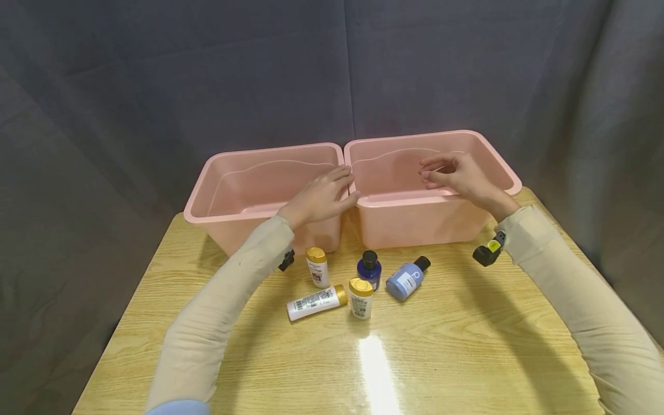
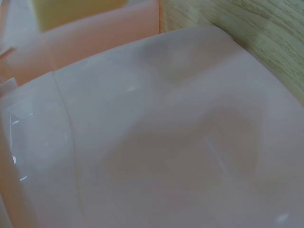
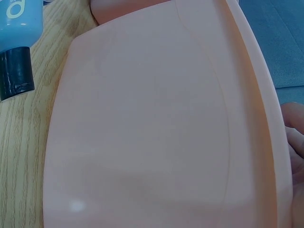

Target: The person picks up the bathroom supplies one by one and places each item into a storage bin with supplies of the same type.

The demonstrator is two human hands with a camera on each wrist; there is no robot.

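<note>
I've got my left hand (image 1: 323, 197) flat, fingers straight, on the left pink plastic bin's (image 1: 249, 216) rim, my right hand (image 1: 456, 176) loosely curled, empty, over the right pink plastic bin (image 1: 415, 222).

Left arm: beige sleeve, reaching from the lower left of the head view up toward the centre.
Left hand (image 1: 323, 197): palm down, fingers (image 1: 339, 174) straight and together, holding nothing.
Right arm: beige sleeve, entering from the lower right, bent toward the centre.
Right hand (image 1: 456, 176): raised, fingers (image 1: 433, 171) loosely curled, empty.
</note>
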